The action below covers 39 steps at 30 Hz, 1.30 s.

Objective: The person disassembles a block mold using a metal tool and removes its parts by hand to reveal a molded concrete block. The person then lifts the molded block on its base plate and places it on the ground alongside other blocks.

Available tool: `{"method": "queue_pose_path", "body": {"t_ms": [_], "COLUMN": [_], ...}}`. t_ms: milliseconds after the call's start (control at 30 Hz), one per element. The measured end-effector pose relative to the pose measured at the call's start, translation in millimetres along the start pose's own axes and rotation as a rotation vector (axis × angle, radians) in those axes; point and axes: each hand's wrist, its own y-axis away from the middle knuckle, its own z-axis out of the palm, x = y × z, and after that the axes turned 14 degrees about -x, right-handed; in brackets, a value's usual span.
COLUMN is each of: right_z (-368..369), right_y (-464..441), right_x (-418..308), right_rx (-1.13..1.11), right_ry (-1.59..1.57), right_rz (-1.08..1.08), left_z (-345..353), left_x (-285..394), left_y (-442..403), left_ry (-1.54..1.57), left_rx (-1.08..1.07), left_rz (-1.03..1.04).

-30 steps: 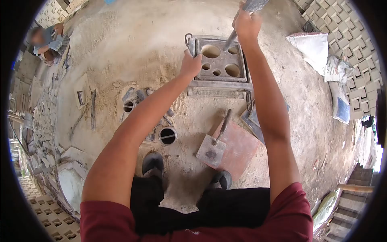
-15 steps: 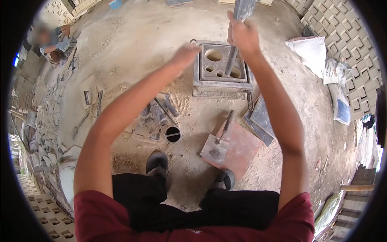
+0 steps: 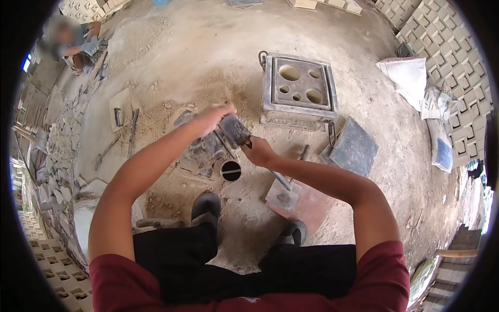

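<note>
From my end, the right hand [image 3: 259, 152] is curled closed around the flat-bladed tool [image 3: 234, 130], which lies between both hands, near the metal ring [image 3: 231, 170]. The left hand [image 3: 212, 118] is partly open by the blade's far end (I cannot tell whether it grips anything). I'd favour a firm right grip and a steady blade.
</note>
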Motion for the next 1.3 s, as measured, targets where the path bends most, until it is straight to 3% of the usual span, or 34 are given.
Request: {"method": "queue_pose_path", "body": {"t_ms": [33, 100, 167, 267, 600, 667, 800, 867, 967, 1000, 1033, 1100, 1133, 1167, 1200, 1267, 1300], "right_z": [4, 8, 9, 5, 12, 11, -24, -43, -84, -98, -117, -154, -172, -187, -201, -211, -205], "right_y": [-1, -5, -14, -25, -39, -41, -13, 3, 41, 51, 59, 82, 88, 94, 97, 101, 105], "right_x": [7, 22, 36, 51, 87, 101, 62, 47, -2, -7, -6, 9, 15, 21, 36, 76, 87], "right_rx": [-0.024, -0.053, -0.068, -0.082, -0.072, -0.01, -0.03, -0.068, -0.111, -0.088, -0.062, 0.185, 0.38, 0.576, 0.592, 0.908, 0.923], "right_ry": [0.012, 0.031, 0.071, 0.067, 0.097, 0.314, 0.254, 0.169, 0.037, 0.147, 0.259, 0.246, 0.242, 0.241, 0.246, 0.217, 0.221], "right_rz": [0.018, 0.046, 0.028, 0.05, 0.182, 0.091, 0.057, -0.071, -0.054, -0.108, -0.158, -0.298, -0.287, -0.274, -0.257, 0.129, 0.138], "left_z": [-4, -11, -9, -16, -13, -11, -14, -6, 21, 29, 37, 53, 59, 64, 70, 92, 105], "left_x": [-24, -65, -69, -85, -92, -84, -72, -58, -11, 5, 22, 55, 69, 81, 88, 94, 96], "left_y": [-14, -39, -49, -75, -94, -90, -98, -101, -89, -85, -83, -77, -80, -83, -89, -104, -109], "left_ry": [0.004, -0.394, -0.394, -0.421, -0.518, -0.493, -0.516, -0.495, -0.354, -0.385, -0.414, -0.62, -0.621, -0.866, -1.109, -1.27, -1.434], "left_rx": [-0.006, 0.21, 0.163, 0.268, 0.24, 0.243, 0.217, 0.203, 0.203, 0.277, 0.347, 0.383, 0.358, 0.318, 0.276, 0.215, 0.179], "left_rz": [-0.008, 0.181, 0.123, 0.221, 0.109, 0.12, 0.178, 0.205, 0.241, 0.335, 0.432, 0.681, 0.686, 0.778, 0.873, 0.892, 0.897]}}
